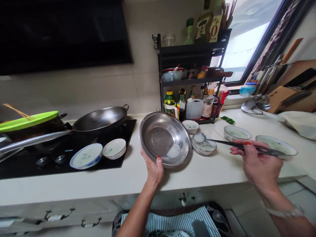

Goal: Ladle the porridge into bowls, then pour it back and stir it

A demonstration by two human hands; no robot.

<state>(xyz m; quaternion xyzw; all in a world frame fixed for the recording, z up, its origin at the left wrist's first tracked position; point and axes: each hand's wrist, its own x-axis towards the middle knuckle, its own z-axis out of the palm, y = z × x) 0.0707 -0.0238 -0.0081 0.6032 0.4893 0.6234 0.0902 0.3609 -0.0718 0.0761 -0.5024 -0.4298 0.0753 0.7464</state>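
Observation:
My left hand [154,169] grips the near rim of a large steel basin [165,139], tilting it up off the white counter; a little white liquid pools at its low side. My right hand [259,163] is closed on the dark handle of a ladle [223,141]. The ladle's bowl holds white liquid and hovers over a small bowl [204,148] right of the basin. Another small bowl [190,126] stands just behind.
A wok [101,120] and a pot under a green lid [27,121] sit on the black stove, with two filled bowls [86,155] [114,148] on its front. Two more dishes [237,133] [276,144] stand right. A condiment rack [192,79] lines the wall.

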